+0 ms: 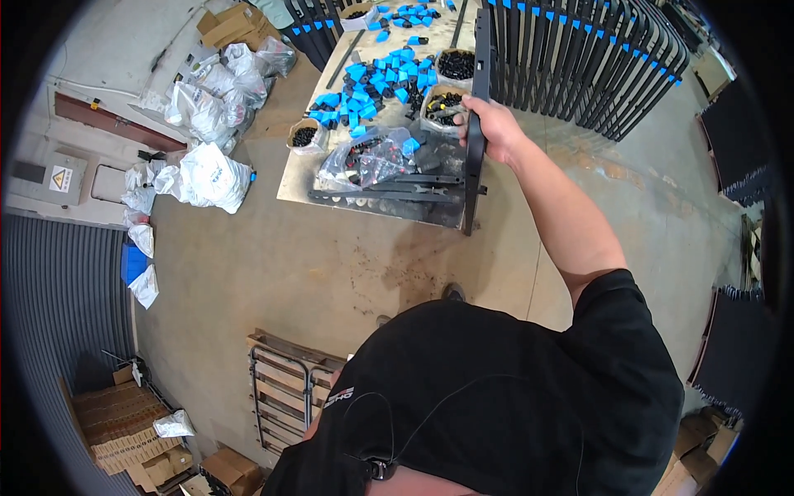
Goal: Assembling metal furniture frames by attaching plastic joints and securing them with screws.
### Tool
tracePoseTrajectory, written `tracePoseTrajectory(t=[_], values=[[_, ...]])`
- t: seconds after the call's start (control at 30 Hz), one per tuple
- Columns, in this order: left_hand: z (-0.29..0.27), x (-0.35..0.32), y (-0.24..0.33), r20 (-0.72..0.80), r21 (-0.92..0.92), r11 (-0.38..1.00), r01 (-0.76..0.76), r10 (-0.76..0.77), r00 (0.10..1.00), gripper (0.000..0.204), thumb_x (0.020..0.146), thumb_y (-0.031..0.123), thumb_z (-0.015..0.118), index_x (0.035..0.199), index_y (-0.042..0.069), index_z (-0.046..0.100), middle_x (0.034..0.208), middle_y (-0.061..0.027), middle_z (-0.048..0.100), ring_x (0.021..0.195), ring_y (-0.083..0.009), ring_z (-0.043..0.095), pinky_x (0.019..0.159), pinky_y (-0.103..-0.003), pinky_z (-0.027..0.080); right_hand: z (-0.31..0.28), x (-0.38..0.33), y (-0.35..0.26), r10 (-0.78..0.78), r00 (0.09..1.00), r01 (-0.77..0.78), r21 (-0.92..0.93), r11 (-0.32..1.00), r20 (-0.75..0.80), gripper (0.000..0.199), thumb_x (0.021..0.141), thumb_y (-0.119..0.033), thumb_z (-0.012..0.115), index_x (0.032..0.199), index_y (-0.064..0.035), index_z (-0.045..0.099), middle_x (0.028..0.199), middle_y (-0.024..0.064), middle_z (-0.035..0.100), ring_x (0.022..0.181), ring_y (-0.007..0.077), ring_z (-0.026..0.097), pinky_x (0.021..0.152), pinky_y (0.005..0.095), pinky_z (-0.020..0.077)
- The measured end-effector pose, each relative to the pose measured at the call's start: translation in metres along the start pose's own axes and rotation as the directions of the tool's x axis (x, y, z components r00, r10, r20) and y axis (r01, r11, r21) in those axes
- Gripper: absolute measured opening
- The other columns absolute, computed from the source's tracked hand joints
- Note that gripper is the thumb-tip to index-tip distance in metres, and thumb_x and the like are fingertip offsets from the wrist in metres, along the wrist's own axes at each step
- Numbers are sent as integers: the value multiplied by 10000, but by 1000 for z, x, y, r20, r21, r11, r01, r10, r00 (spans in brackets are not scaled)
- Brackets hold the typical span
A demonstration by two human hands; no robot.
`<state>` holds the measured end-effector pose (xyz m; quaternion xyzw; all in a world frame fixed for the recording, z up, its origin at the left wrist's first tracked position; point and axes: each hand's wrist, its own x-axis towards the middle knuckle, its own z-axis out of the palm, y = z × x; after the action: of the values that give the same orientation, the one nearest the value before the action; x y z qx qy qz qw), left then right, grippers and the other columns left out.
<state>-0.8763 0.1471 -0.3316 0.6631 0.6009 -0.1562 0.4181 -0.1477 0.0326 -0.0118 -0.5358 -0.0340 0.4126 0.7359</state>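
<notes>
My right hand (499,132) is closed around a long black metal frame piece (474,178), seen nearly edge-on at the right edge of the worktable (296,183). The frame piece stands along that edge, and its lower end reaches past the near corner. Just left of my fingers is a box of small black and yellow parts (444,106). A clear plastic bag of small parts (370,159) and flat black metal bars (389,193) lie near the table's front. A heap of blue-and-black pieces (372,83) spreads behind them. My left hand is hidden behind my body.
Many black metal frames with blue marks (571,66) stand in a row at the far right. Stuffed white bags (213,178) sit on the floor at left. A metal rack on a wooden pallet (281,380) is near my left side. Dark stacked panels (728,355) stand at right.
</notes>
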Motion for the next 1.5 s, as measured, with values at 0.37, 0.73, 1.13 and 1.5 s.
tracePoseTrajectory(t=[0.37,0.73,1.13,1.5], values=[[8,-45,56,-77,-295,948,116,-144,987,364,814,348,640,1015,69,759,898,-121,752,801,-227,725,756,-348,577,-326,-95,208,111,887,-385,-587,712,-447,513,1076,-392,392,1474,-73,445,1274,135,630,1052,284,664,853,384,563],[101,-120,-248,206,-330,787,521,-478,854,449,843,360,643,1000,-53,722,949,-206,733,844,-317,729,751,-421,581,-67,-120,297,293,956,-101,-971,218,-34,384,980,-364,536,1206,-59,594,978,103,656,801,238,664,640,379,535],[89,-197,-352,77,-945,157,287,-745,662,209,861,251,644,883,45,668,691,-52,628,552,-168,578,476,-331,442,235,-143,446,532,780,294,-943,153,330,238,934,-201,654,1061,0,638,834,55,629,669,142,593,565,297,485],[127,-245,-265,399,-887,-170,430,-752,525,195,893,258,613,819,94,686,626,-29,584,479,-177,505,418,-384,350,421,-23,581,755,655,413,-841,-349,8,256,863,-217,713,1043,-45,653,814,93,662,665,238,640,583,384,516]])
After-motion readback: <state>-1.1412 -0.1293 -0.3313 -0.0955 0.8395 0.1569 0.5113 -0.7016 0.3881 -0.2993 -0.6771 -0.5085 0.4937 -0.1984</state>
